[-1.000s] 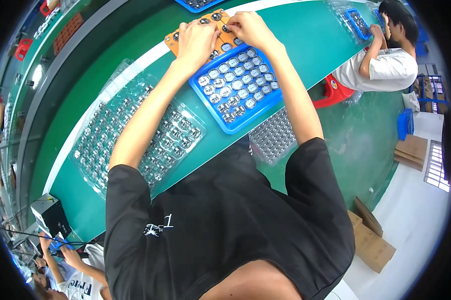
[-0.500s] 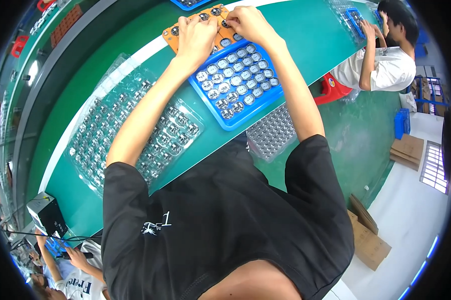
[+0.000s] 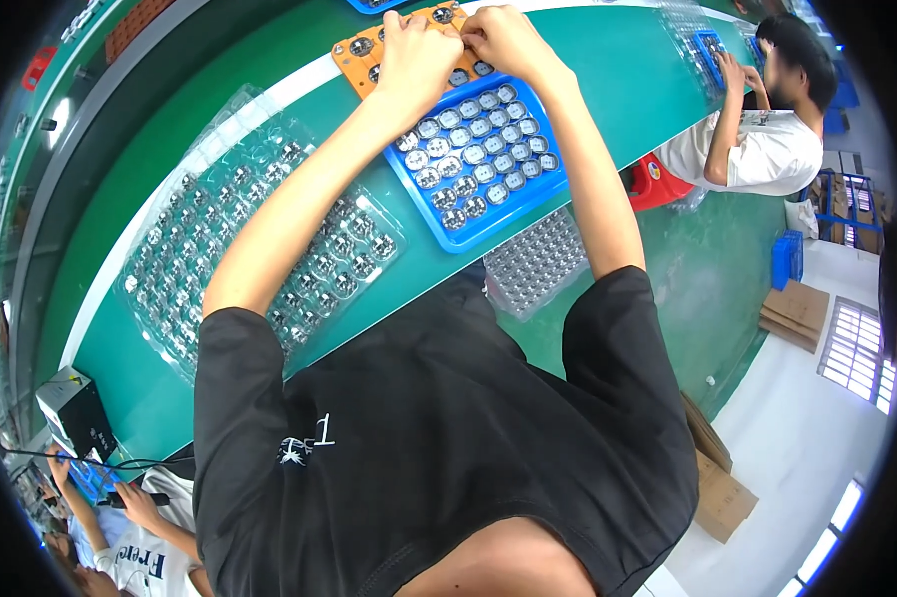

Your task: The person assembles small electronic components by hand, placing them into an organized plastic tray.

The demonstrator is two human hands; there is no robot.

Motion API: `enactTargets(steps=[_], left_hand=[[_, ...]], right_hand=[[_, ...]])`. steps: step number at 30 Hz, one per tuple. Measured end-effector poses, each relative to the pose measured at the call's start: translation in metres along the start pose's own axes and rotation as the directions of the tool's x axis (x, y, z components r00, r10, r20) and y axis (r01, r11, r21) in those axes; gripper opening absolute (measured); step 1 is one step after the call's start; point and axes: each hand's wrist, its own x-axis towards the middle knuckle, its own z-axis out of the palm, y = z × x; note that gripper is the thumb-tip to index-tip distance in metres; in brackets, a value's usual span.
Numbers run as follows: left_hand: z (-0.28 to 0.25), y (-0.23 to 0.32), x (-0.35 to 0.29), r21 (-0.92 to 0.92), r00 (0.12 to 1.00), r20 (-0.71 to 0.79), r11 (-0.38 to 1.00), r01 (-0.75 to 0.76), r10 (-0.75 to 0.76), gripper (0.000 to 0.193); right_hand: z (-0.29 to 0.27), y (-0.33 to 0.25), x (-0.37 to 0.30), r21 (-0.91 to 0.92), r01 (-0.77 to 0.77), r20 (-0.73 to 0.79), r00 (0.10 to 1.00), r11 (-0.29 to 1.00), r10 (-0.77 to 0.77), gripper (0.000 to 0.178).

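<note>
Your left hand (image 3: pixel 419 62) and right hand (image 3: pixel 508 42), grip unclear, meet over the orange tray (image 3: pixel 352 67) lengthwise along the table's (image 3: pixel 618 70) far edge.

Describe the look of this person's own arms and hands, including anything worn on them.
The left hand and right hand are ungloved. No watch or bracelet shows at the wrists, and the forearms are uncovered. Loose, short black sleeves cover the upper arms, part of a black shirt with a small white print on its left chest.
</note>
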Motion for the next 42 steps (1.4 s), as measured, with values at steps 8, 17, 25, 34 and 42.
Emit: enactTargets(steps=[8, 17, 25, 34, 42], left_hand=[[0.009, 0.006, 0.002, 0.069, 0.997, -0.075, 0.998, 0.003, 0.003, 0.01], [0.008, 0.001, -0.005, -0.124, 0.981, -0.145, 0.986, 0.108, -0.126, 0.009], [-0.002, 0.003, 0.005, -0.047, 0.999, 0.019, 0.998, 0.032, -0.032, 0.018], [-0.013, -0.046, 0.002, -0.505, 0.989, -0.107, 0.863, 0.03, -0.098, 0.028], [-0.152, -0.102, -0.066, -0.661, 0.975, -0.061, 0.74, 0.121, -0.214, 0.023]], right_hand=[[0.012, 0.022, 0.007, -0.083, 0.019, 0.056, 0.998, 0.996, -0.014, 0.013], [0.018, 0.0, -0.007, -0.245, 0.024, -0.05, 0.998, 0.969, -0.037, 0.019], [0.013, 0.005, -0.019, -0.03, -0.081, -0.089, 0.993, 0.996, 0.078, 0.023], [0.019, 0.008, -0.015, -0.049, -0.015, -0.123, 0.992, 0.999, 0.009, 0.023], [0.016, 0.012, -0.014, -0.134, 0.046, -0.094, 0.994, 0.99, -0.058, 0.021]])
